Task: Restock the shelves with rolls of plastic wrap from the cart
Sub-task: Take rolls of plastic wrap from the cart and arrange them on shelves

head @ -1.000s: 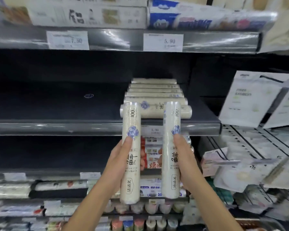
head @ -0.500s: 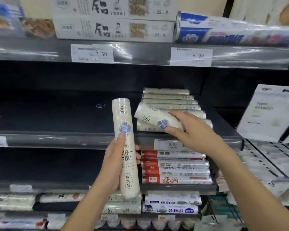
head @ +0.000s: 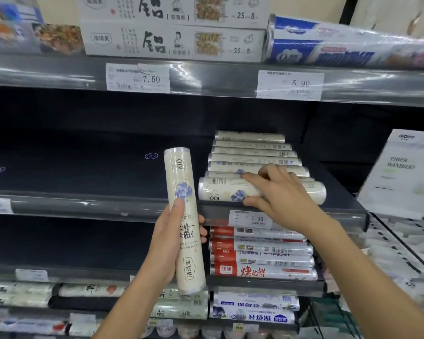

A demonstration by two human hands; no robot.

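Masking the front roll midway — right hand; upright roll in left hand.

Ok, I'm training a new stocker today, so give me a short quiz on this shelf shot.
1. True or false: the left hand holds a cream roll upright, off the shelf.
2. The right hand grips the front roll lying where? A) top shelf B) front of the middle shelf C) a cart
3. Fill in: the price tag below that roll reads ___.
Key: 1 true; 2 B; 3 5.90
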